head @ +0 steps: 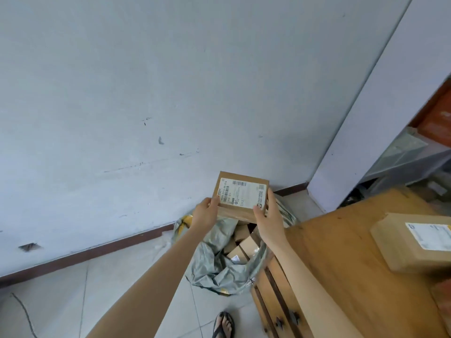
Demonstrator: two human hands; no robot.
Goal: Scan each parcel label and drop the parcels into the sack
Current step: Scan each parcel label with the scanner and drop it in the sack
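The parcel (240, 195) is matt brown cardboard with a smooth white paper label (241, 193) printed in black. Below it, the sack (214, 262) is thin grey-green plastic, crumpled and slightly glossy, holding more matt cardboard boxes (240, 245), some sealed with shiny clear tape. Right of the sack, the table (336, 252) is orange-brown wood with visible grain and a soft sheen. Behind the sack, the wall (170, 81) is matt painted plaster, scuffed. The floor (117, 276) is smooth pale tile.
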